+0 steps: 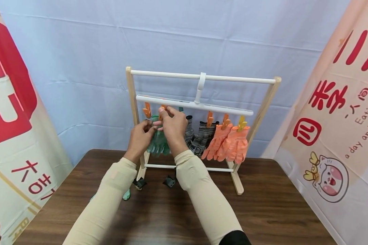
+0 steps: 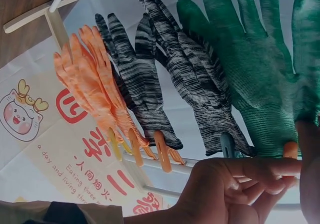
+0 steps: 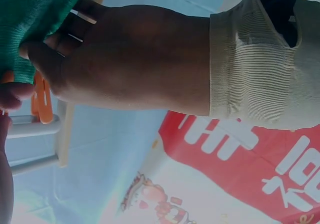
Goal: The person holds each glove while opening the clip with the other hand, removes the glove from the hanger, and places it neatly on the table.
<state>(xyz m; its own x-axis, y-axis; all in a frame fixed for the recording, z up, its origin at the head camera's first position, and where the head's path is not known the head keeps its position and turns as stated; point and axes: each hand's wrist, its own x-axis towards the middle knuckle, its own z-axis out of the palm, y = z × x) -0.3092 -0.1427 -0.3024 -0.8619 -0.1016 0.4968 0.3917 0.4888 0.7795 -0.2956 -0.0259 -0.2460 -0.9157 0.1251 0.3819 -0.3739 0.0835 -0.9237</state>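
Green gloves hang by their cuffs near the left end of a white hanger. My right hand pinches an orange clothespin at a green glove's cuff. Close beside it, my left hand pinches the green glove near its cuff, thumb on the near face. Another orange clothespin sits farther left on the hanger. In the left wrist view the right hand shows across the bottom, and the right wrist view shows the left hand.
Grey-black gloves and orange gloves hang to the right, with orange and yellow clothespins. The hanger hooks onto a wood-and-white rack on a brown table. Pale green fabric lies partly hidden by the left forearm.
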